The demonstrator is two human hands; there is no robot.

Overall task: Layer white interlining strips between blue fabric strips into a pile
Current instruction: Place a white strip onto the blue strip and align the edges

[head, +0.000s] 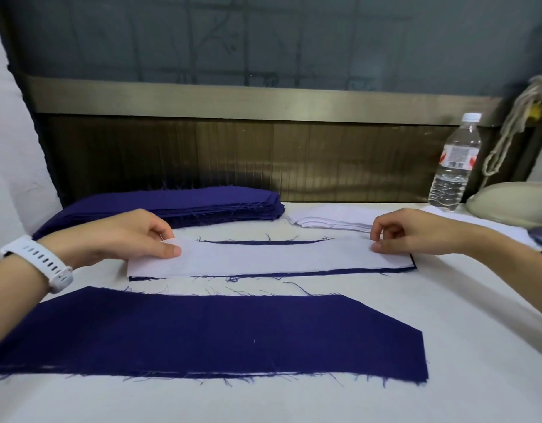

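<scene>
The head view is all I have, so I read everything from it. A white interlining strip lies flat on the table, almost covering a blue strip that shows only as thin dark edges along its far and near sides. The left hand pinches the strip's left end, with the thumb on top and the other fingers curled. The right hand pinches the right end between thumb and bent fingertips. The strip spans the gap between the two hands, held only at its short ends. I judge it light, thin and limp, a little crisper than the cloth, so it is likely to sag in the middle or skate on the weave. I would hold it at both ends and keep it lightly taut. The blue fabric looks soft and frays readily, so I would lift it rather than drag it. Nearer to me lies a wide blue fabric piece. Behind the hands are a blue stack and a white stack.
</scene>
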